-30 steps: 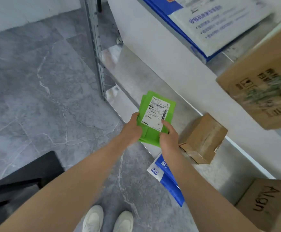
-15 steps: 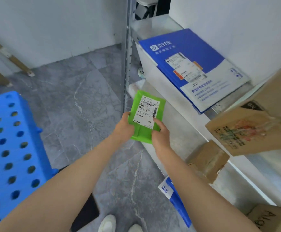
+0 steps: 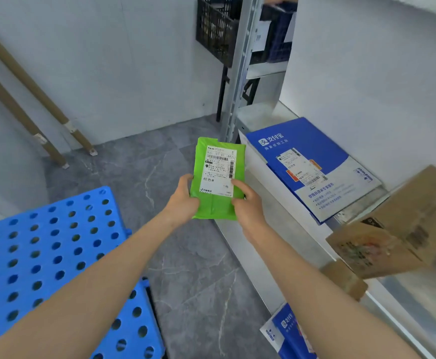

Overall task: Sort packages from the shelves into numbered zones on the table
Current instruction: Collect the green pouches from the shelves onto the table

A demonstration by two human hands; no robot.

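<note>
Label-reading step: your left grip (image 3: 183,200) and right grip (image 3: 248,203) pinch the green package (image 3: 213,208) by its lower edges, above the floor (image 3: 144,161) just left of the shelf (image 3: 259,116); next, probably, carry it to its numbered zone.

Parcel storeroom: metal shelving (image 3: 240,73) (blue mailer (image 3: 315,156), carton (image 3: 403,224) on it), grey floor (image 3: 185,268)

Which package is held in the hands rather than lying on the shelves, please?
The green mailer with the white label: the left hand and right hand grip its lower sides, while the blue envelope and cardboard box lie on shelves.
</note>
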